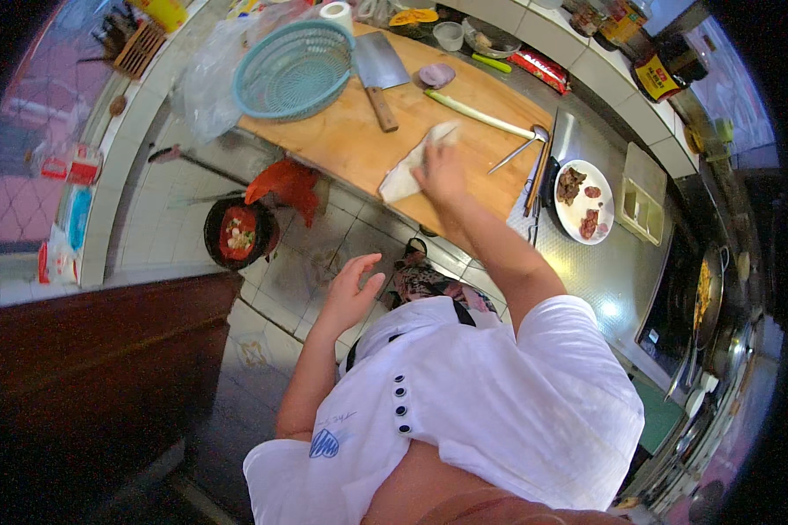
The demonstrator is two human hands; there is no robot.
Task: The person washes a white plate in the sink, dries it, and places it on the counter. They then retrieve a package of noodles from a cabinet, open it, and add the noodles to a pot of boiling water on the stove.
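Observation:
My right hand (pixel 443 174) is on a white cloth (pixel 404 172) that lies partly spread on the wooden cutting board (pixel 328 141). Its fingers are blurred against the cloth. My left hand (pixel 353 294) hangs in the air in front of the board, fingers apart, with nothing in it. Behind the cloth, a cleaver (pixel 382 69) rests flat with its wooden handle towards me. A leek stalk (pixel 479 115) and a piece of purple onion (pixel 437 75) lie farther back. Near the board's right end is a metal ladle (pixel 537 134).
A blue plastic basket (pixel 295 69) overlaps the board's left end. To the right are a white plate (pixel 584 202) of sliced meat, a compartmented seasoning box (pixel 642 200) and a wok (pixel 708 295) of food on the stove. A bin (pixel 238 235) with scraps stands below, on the left.

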